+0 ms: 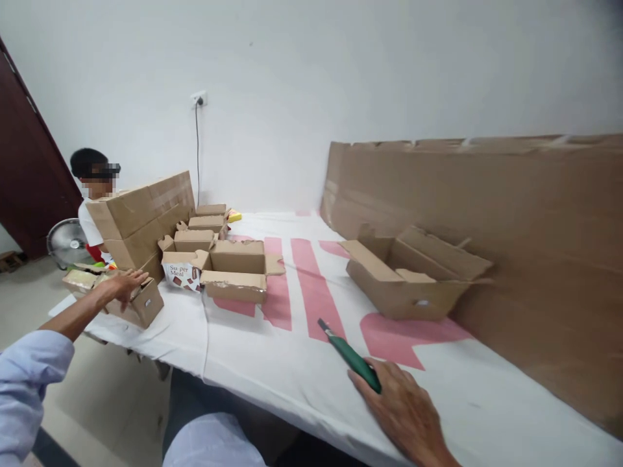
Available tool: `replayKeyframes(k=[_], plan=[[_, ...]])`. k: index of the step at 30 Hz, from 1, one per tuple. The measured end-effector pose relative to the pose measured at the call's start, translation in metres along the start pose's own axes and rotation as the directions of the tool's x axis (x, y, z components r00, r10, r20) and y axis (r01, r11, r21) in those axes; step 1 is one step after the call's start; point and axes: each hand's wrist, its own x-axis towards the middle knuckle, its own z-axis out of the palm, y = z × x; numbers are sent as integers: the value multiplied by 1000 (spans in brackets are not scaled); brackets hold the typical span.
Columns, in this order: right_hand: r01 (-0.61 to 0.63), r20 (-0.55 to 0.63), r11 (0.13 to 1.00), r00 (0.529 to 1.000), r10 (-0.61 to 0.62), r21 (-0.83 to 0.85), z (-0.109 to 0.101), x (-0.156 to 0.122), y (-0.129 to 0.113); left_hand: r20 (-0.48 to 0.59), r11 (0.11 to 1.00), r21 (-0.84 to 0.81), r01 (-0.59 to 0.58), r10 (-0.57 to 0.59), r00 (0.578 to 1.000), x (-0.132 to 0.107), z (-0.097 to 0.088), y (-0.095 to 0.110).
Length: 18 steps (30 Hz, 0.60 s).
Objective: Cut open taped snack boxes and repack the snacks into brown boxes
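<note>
1. Wall (341, 78), pale, behind everything.
2. Cloth-covered table (243, 353), white with pink markings.
3. Cardboard sheet (506, 207), standing on edge along the right side.
4. Open box (413, 301), right of centre, before the sheet.
5. Long box (148, 306), at the table's left edge.
6. Right hand (403, 402), closed around a green-handled knife.
7. Left hand (121, 287), fingers laid over the long box; whether gripping, cannot tell.
8. Green-handled knife (353, 358), blade pointing away from the person, over the table.

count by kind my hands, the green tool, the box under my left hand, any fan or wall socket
Left hand and right hand: 2
Green tool: 1
Box under left hand: 1
Fan: 1
Wall socket: 1
Total: 6
</note>
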Motion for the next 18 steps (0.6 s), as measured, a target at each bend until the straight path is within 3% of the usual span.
replayKeyframes(k=[4,7,10,13,15,17,18], plan=[[5,-1,1000,1000,-5,-7,1,1,-1,33,999,15,-29,29,999,-5,-13,7],[3,10,1000,1000,-3,-7,0,3,-2,0,995,-31,-99,99,995,-13,-19,32],[5,14,1000,1000,-5,-23,0,4,-2,-72,968,-76,-238,233,970,-27,-16,89],[9,11,999,1000,-9,-32,1,3,-2,-238,918,-88,-387,358,903,-39,-8,172],[13,4,999,1000,-13,-33,1,2,-1,-346,890,-128,-437,373,861,-43,-4,225],[18,-5,999,1000,-18,-35,1,1,-1,-420,857,-179,-483,378,825,-45,-5,261],[21,-13,999,1000,-22,-36,1,1,-1,-454,835,-215,-507,374,809,-46,-6,269]])
